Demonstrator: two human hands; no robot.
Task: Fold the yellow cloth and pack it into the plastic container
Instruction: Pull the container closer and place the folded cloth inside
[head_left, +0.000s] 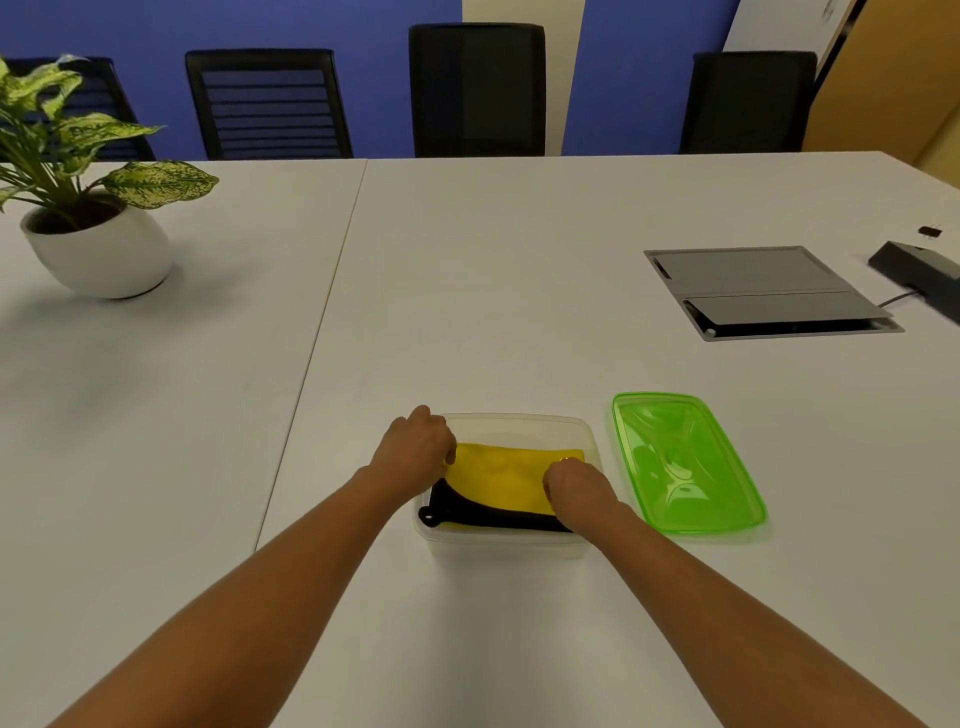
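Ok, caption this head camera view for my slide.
Left hand and right hand hold the yellow cloth inside the plastic container; green lid alongside.

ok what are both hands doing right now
left hand: curled, pinching the left end of the folded yellow cloth in the clear plastic container
right hand: curled on the cloth's right end; grip cannot be told

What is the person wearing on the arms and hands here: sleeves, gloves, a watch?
Both the left forearm and right forearm are bare to the frame's edge, no sleeve in view. The left hand and right hand are ungloved; neither wrist carries a watch or band. A small gold glint at the right fingers may be a ring.
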